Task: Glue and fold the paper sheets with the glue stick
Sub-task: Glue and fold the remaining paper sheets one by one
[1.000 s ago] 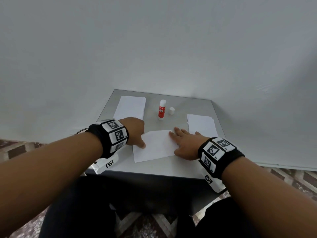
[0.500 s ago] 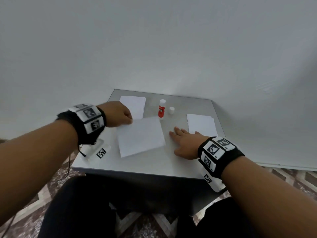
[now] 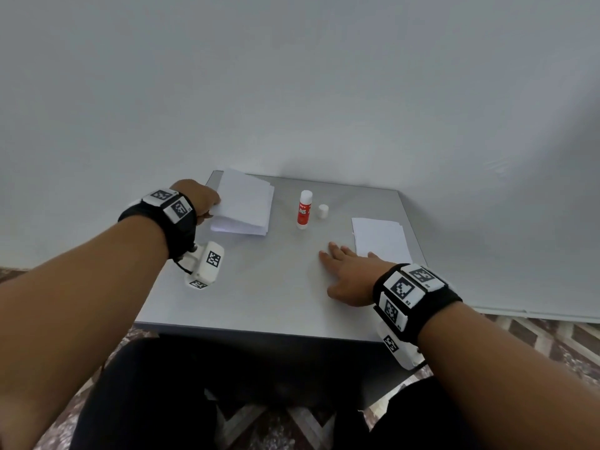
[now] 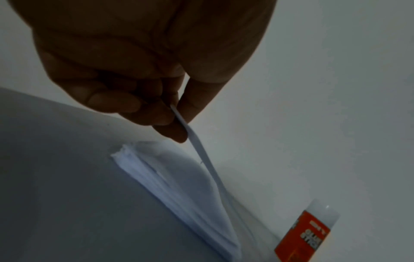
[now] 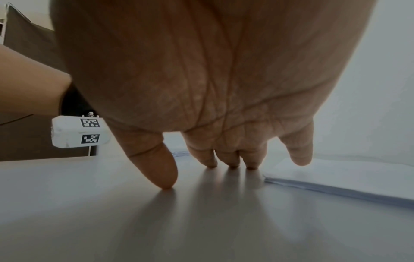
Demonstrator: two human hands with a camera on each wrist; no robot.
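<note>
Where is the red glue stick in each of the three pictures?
Head view: the glue stick stands upright at the back middle of the table, beside its small white cap.
Left wrist view: the glue stick is at the bottom right corner, cut off by the edge.
Right wrist view: not in it.
Shared landmark: the left paper stack beside the glue stick.
</note>
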